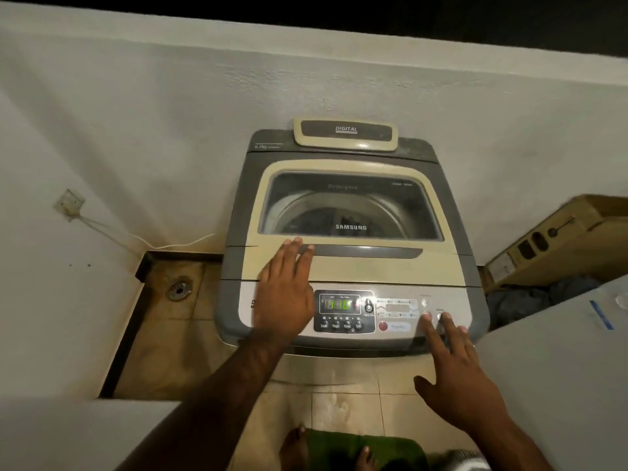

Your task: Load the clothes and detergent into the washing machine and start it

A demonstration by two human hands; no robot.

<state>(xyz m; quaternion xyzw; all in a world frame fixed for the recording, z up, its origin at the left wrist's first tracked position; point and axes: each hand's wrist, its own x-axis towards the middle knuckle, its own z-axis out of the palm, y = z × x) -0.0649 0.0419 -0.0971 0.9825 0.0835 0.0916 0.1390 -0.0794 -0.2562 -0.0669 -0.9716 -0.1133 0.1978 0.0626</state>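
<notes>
A cardboard box (557, 239) sits right of the top-loading washing machine (350, 239) against the wall. Lid (339, 263) closed, display (338, 304) lit. Left hand (287, 294) flat, released, on the lid; right hand (455, 372) open, fingertips at panel buttons (433, 315).

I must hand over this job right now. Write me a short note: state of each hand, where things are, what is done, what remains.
Left hand: open, flat on the closed lid.
Right hand: open, fingers on the buttons at the right of the panel.
Washer: lid shut, dark clothes seen through its window, display lit, reading 1:10.
Done: loading, it seems; detergent cannot be seen.
Left: confirm the cycle has started.
</notes>
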